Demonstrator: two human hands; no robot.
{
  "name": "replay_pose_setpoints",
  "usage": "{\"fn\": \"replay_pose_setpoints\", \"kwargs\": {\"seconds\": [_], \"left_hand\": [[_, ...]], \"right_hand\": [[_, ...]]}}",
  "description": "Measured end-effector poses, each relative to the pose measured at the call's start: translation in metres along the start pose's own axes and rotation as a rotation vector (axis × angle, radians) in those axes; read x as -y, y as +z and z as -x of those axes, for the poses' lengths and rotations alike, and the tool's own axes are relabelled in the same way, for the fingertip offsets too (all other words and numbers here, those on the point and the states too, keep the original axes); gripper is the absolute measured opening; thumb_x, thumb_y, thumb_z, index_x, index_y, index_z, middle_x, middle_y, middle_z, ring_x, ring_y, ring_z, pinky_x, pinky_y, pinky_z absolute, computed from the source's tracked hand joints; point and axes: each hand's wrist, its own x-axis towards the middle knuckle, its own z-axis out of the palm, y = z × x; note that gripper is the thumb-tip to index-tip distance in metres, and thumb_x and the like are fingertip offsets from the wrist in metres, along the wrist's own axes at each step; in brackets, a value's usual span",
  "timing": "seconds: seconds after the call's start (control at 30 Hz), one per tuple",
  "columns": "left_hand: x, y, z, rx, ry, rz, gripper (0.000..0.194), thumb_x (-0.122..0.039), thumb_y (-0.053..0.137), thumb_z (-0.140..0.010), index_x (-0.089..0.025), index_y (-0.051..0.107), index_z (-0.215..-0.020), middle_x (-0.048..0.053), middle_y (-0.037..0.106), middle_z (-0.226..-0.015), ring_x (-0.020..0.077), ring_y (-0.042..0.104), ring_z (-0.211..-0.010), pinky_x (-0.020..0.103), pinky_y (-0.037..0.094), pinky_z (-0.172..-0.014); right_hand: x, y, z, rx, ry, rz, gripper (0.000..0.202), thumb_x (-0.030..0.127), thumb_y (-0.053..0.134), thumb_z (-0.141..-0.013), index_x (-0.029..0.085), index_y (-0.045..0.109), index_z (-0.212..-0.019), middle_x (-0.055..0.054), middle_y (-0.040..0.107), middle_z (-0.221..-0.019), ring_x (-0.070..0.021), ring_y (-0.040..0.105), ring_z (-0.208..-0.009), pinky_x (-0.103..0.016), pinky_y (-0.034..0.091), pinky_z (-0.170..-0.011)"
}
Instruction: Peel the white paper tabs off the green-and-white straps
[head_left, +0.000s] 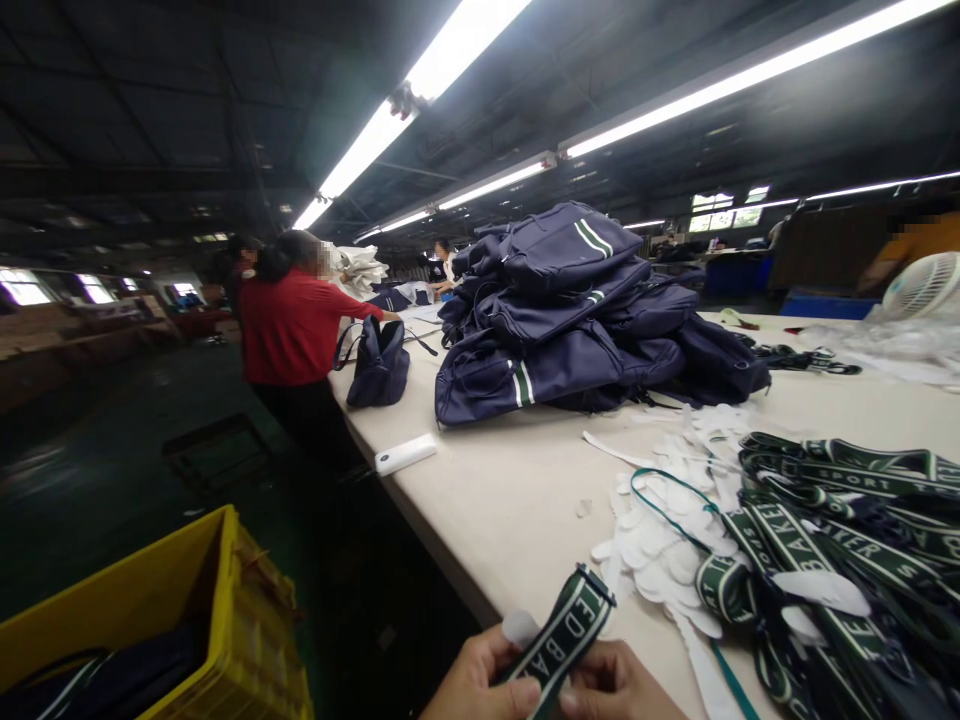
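both hands are at the near side of the table (495, 500), with a green strap (574, 625) between them. the left hand (480, 675) is closed on the strap, thumb across its front, with a white disc (520, 628) showing at the fingers; the right hand (619, 685) pinches the strap's other edge. its upper end tilts up and to the right (white letters on it read "ted ba"). to the right lies a tangle of similar straps (817, 560), beside a spread of white scraps (660, 545). farther back, navy bags (555, 320) are heaped up; a lone bag (381, 365) stands apart, near a person (289, 320) in red. a white device (405, 455) lies by the table's left edge. below, a yellow crate (262, 620) holds dark, striped fabric (150, 665).
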Motion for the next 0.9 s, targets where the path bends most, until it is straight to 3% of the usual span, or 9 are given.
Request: {"fn": "replay_pose_setpoints", "kwargs": {"seconds": [0.17,0.23,0.37,0.5,0.57,0.73,0.83,0.9], "left_hand": [[0.007,0.010,-0.014,-0.184,0.036,-0.066,0.068,-0.053,0.083,-0.062,-0.013,0.068,-0.115,0.010,0.071,-0.091,0.0255,0.064,-0.083,0.034,0.052,-0.074],[0.006,0.017,-0.017,-0.213,0.044,-0.043,0.063,-0.049,0.084,-0.062,-0.013,0.070,-0.112,0.009,0.072,-0.091,0.0254,0.064,-0.086,0.033,0.052,-0.076],[0.003,0.027,-0.022,-0.247,0.046,-0.046,0.053,-0.041,0.083,-0.063,-0.013,0.072,-0.107,0.008,0.073,-0.092,0.0286,0.063,-0.098,0.036,0.049,-0.089],[0.000,0.029,-0.025,-0.191,0.057,-0.127,0.040,-0.034,0.080,-0.066,-0.012,0.074,-0.099,0.007,0.073,-0.088,0.0271,0.064,-0.093,0.033,0.050,-0.085],[0.000,0.029,-0.026,-0.190,0.044,-0.140,0.038,-0.034,0.079,-0.068,-0.012,0.074,-0.099,0.007,0.073,-0.087,0.0268,0.064,-0.092,0.032,0.050,-0.081],[0.005,0.029,-0.031,0.014,0.109,-0.140,0.043,-0.043,0.079,-0.070,-0.011,0.073,-0.098,0.011,0.073,-0.096,0.0318,0.063,-0.102,0.037,0.048,-0.092],[0.009,0.029,-0.034,0.031,0.129,-0.140,0.049,-0.046,0.079,-0.069,-0.012,0.071,-0.103,0.012,0.072,-0.103,0.0326,0.061,-0.107,0.039,0.047,-0.095],[0.009,0.030,-0.035,-0.008,0.140,-0.214,0.046,-0.045,0.077,-0.072,-0.014,0.070,-0.105,0.011,0.071,-0.102,0.0315,0.061,-0.106,0.038,0.046,-0.096]], "right_hand": [[-0.020,0.003,-0.005,-0.453,-0.095,-0.029,0.050,0.057,0.083,-0.062,0.019,0.054,-0.079,0.008,0.047,-0.048,-0.0067,0.039,-0.040,-0.017,0.031,-0.040],[-0.021,0.008,-0.003,-0.549,-0.098,-0.040,0.050,0.060,0.080,-0.063,0.020,0.053,-0.077,0.006,0.049,-0.050,-0.0074,0.039,-0.039,-0.019,0.030,-0.038],[-0.018,0.009,0.001,-0.511,-0.070,0.008,0.049,0.062,0.076,-0.067,0.015,0.066,-0.077,0.001,0.057,-0.053,-0.0104,0.048,-0.042,-0.022,0.039,-0.043],[-0.014,-0.004,0.004,-0.394,-0.055,0.018,0.057,0.058,0.082,-0.060,0.016,0.074,-0.098,-0.006,0.071,-0.074,-0.0204,0.066,-0.071,-0.031,0.053,-0.071],[-0.012,-0.008,0.006,-0.359,-0.072,0.165,0.051,0.057,0.078,-0.066,0.017,0.075,-0.099,-0.008,0.072,-0.081,-0.0226,0.066,-0.076,-0.033,0.053,-0.075],[-0.009,-0.004,0.008,-0.443,-0.350,0.853,0.035,0.045,0.054,-0.091,0.020,0.076,-0.078,-0.007,0.063,-0.073,-0.0167,0.059,-0.066,-0.026,0.046,-0.063],[-0.014,0.003,0.004,-0.519,-0.525,0.910,0.037,0.041,0.048,-0.094,0.020,0.072,-0.076,-0.008,0.063,-0.089,-0.0141,0.058,-0.065,-0.024,0.046,-0.061],[-0.019,0.004,-0.001,-0.543,-0.529,0.856,0.036,0.041,0.048,-0.094,0.020,0.071,-0.076,-0.012,0.065,-0.105,-0.0158,0.063,-0.071,-0.025,0.048,-0.064]]}}
